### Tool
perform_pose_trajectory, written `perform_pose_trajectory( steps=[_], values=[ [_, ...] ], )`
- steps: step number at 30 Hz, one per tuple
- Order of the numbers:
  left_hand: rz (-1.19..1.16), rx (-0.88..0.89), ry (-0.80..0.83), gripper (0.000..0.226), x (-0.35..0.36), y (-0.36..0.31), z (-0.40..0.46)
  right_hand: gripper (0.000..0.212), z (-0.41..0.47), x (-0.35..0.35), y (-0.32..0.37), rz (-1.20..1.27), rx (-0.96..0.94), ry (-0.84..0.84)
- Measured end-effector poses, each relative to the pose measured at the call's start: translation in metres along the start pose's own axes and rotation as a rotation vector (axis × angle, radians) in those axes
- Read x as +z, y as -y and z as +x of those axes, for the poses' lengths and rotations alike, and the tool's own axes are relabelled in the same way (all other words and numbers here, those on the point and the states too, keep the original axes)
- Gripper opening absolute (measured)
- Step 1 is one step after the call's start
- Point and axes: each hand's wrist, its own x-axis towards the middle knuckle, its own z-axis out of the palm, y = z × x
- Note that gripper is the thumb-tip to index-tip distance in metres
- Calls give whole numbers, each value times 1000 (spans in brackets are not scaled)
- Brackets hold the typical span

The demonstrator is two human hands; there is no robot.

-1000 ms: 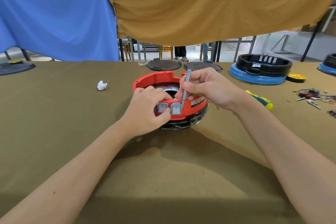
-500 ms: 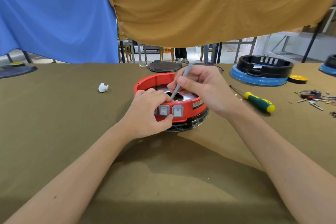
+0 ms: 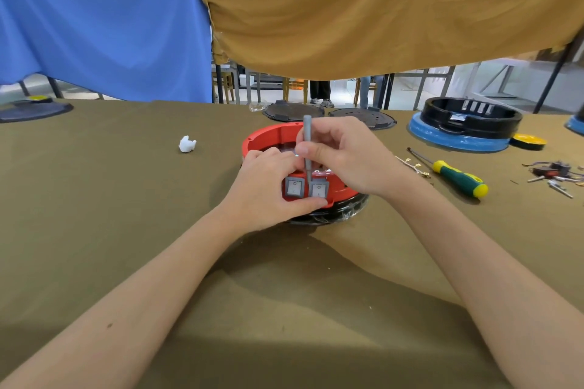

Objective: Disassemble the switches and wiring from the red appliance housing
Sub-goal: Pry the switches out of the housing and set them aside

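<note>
— Red appliance housing (image 3: 268, 137): where does it sit?
— Mid-table on the olive cloth (image 3: 126, 230), resting on a black base (image 3: 335, 215). Two grey rocker switches (image 3: 294, 188) sit side by side in its near wall.
— And the hands?
— The left hand (image 3: 265, 189) grips the near left of the housing, fingers curled over the rim and thumb pressed under the switches. The right hand (image 3: 344, 158) pinches a thin grey tool (image 3: 307, 148), held nearly upright, its tip at the top edge of the right switch.
— What lies around it?
— To the right, a green-and-yellow screwdriver (image 3: 455, 178), with small brass terminals (image 3: 410, 164) just beside its shaft; farther right, a heap of loose wiring parts (image 3: 553, 172). A white scrap (image 3: 187, 144) lies to the left. Far right stands a black housing on a blue base (image 3: 464, 126).
</note>
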Motion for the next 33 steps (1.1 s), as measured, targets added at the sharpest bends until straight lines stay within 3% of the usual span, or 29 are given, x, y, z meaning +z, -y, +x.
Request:
perform_pose_trajectory(
  steps=[4, 9, 12, 17, 28, 33],
  values=[
    [-28, -17, -20, 46, 3, 0, 1, 16, 11, 3, 6, -51, 71, 60],
    [-47, -2, -61, 26, 3, -1, 1, 20, 12, 2, 4, 8, 118, 65],
    [-55, 10, -51, 25, 3, 2, 0, 17, 2, 4, 1, 19, 37, 4],
    [-42, 17, -5, 52, 4, 7, 0, 10, -14, 2, -6, -14, -51, -6],
    [-73, 30, -62, 27, 1, 3, 0, 19, -2, 8, 0, -41, 50, 20],
    [-99, 17, -68, 29, 1, 3, -1, 21, 5, 7, 4, -35, 102, 57]
  ],
)
